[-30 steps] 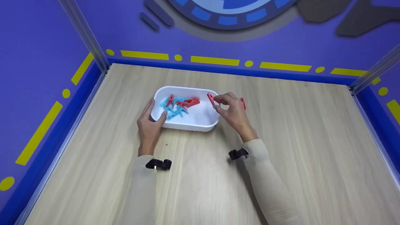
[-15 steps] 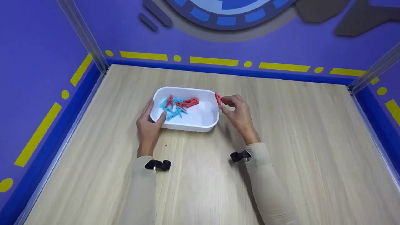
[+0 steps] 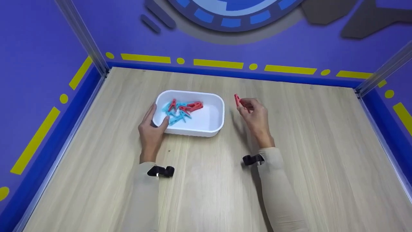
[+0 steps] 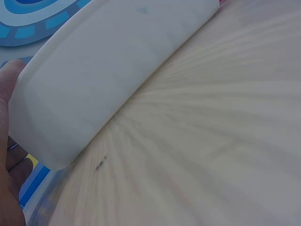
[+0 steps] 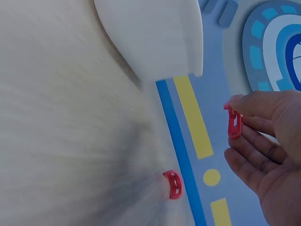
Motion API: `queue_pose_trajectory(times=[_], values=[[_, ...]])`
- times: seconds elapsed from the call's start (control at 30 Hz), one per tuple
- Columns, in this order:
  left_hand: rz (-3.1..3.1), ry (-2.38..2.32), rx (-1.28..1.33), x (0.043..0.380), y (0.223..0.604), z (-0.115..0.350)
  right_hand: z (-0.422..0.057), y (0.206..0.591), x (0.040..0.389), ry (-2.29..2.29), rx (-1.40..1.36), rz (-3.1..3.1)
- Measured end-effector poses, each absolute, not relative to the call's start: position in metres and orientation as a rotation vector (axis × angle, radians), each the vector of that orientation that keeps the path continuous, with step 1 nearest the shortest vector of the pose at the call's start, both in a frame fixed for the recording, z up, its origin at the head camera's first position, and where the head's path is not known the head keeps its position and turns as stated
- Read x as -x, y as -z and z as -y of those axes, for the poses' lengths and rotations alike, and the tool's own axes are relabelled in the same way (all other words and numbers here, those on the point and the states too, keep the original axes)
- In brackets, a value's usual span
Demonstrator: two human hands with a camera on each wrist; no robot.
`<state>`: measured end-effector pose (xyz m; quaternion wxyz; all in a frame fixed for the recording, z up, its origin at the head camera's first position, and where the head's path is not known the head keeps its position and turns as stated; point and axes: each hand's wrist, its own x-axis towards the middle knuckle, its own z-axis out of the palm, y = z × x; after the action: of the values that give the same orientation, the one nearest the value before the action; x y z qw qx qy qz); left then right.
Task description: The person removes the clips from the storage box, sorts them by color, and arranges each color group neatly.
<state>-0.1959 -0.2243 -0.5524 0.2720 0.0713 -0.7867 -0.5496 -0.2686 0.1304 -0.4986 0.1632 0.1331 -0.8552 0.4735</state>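
Observation:
A white plastic tray (image 3: pixel 212 120) stands on the table with red clothespins (image 3: pixel 195 105) and light blue clothespins (image 3: pixel 176 120) heaped in its left half. My left hand (image 3: pixel 151 130) grips the tray's left end, thumb over the near rim and fingers along the outer wall. To the right of the tray, my right hand (image 3: pixel 256 116) pinches a red clothespin (image 5: pixel 234 121) between thumb and fingers, above the table. A second red clothespin (image 5: pixel 173 184) lies on the table in the right wrist view; the right hand hides it in the head view.
Blue-purple panels (image 3: pixel 225 48) with yellow markings wall in the wooden table (image 3: pixel 206 180) at the back and both sides. Metal posts (image 3: pixel 88 40) stand at the rear corners.
My right hand has moved right, from over the tray's right end to beside it, carrying the red clothespin. The left hand keeps its hold on the tray.

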Motion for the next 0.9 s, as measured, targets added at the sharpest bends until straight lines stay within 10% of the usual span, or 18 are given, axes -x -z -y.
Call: queue_pose_trajectory(times=[0.9], values=[[2.070, 1.517, -0.179, 0.197, 0.553, 0.224, -0.174, 0.523, 0.281, -1.337, -0.031, 2.441]])
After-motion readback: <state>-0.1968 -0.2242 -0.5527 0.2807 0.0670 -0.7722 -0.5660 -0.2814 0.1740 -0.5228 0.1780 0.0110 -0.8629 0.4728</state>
